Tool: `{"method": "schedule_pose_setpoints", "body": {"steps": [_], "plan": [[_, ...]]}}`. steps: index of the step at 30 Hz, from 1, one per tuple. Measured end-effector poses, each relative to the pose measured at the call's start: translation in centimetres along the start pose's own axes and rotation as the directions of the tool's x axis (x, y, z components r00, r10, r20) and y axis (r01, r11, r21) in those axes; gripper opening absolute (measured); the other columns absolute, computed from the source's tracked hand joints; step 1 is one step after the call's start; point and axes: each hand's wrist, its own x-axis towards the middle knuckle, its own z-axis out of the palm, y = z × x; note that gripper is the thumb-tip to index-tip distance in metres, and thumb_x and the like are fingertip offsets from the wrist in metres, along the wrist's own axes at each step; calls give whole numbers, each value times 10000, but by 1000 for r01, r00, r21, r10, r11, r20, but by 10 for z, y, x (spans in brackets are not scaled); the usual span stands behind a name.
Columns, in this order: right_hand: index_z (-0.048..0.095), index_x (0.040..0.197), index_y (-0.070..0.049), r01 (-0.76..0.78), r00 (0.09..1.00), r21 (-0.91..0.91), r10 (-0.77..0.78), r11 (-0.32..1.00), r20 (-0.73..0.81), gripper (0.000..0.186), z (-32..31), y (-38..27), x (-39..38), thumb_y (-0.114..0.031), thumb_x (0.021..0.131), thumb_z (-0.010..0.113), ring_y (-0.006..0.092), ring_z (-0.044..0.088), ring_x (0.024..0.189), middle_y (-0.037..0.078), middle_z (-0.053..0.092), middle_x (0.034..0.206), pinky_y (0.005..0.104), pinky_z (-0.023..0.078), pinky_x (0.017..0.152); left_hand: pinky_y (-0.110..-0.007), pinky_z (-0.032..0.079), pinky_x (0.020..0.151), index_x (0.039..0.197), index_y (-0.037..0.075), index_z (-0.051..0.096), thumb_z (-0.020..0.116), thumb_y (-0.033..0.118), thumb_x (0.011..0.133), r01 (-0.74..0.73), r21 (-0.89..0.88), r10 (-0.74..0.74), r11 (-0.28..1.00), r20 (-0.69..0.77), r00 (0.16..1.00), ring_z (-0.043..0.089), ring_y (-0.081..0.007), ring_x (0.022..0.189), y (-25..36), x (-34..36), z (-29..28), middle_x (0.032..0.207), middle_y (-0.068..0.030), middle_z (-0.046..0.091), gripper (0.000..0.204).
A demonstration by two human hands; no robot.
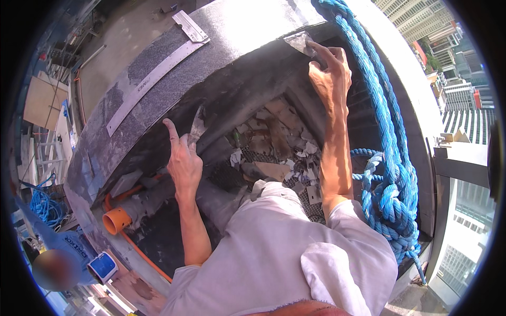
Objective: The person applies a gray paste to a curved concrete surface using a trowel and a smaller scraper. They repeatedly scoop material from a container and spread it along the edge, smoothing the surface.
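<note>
Left hand [185, 163] gripped a putty knife [198, 126], blade up, one finger stuck out, over the dark recess [221, 97]. Right hand [333, 71] was curled around a flat scraper [298, 43], blade at the lip of the grey ledge [232, 45]. Metal square [153, 79] lay on the ledge, blue rope [380, 110] hung right of the right forearm.

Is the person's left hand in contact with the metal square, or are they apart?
Apart: the head view plainly shows a strip of grey ledge between the left hand and the metal square.
</note>
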Motion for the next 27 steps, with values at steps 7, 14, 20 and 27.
{"method": "schedule_pose_setpoints", "body": {"steps": [7, 14, 20, 27], "plan": [[831, 1380, -277, 51, 999, -87, -49, 995, 18, 545, 12, -10, -4, -102, 875, 725, 235, 751, 1069, 62, 729, 1243, 375, 618, 969, -544, 611, 973, 1340, -28, 720, 667, 67, 1070, -5, 44, 6, 999, -12, 1000, 754, -450, 1232, -1, -3, 0, 1905, -128, 197, 291], [822, 1389, -244, 39, 998, 169, -48, 985, 49, 567, 22, -12, -19, -30, 873, 723, 208, 732, 1093, 48, 698, 1194, 319, 596, 972, -542, 613, 976, 1347, -27, 719, 667, 71, 1073, 6, 37, -6, 999, -15, 1000, 759, -443, 1229, 1, -1, 0, 1905, -124, 198, 296], [834, 1351, -164, 37, 995, 214, -56, 976, 81, 532, 30, -4, -20, 5, 861, 715, 197, 712, 1064, 61, 686, 1162, 324, 586, 960, -525, 613, 987, 1343, -50, 719, 686, 59, 1065, -14, 56, 17, 998, -38, 999, 753, -436, 1254, 0, -1, 3, 1905, -127, 197, 300], [788, 1445, -152, -53, 988, 348, 101, 936, -119, 565, 28, 56, 26, 29, 912, 738, 240, 716, 1245, 96, 672, 1262, 375, 585, 1105, -519, 616, 986, 1335, -58, 723, 698, 32, 1054, -3, 35, 4, 999, -25, 1000, 754, -428, 1261, -2, -2, 4, 1900, -151, 201, 297]]}}
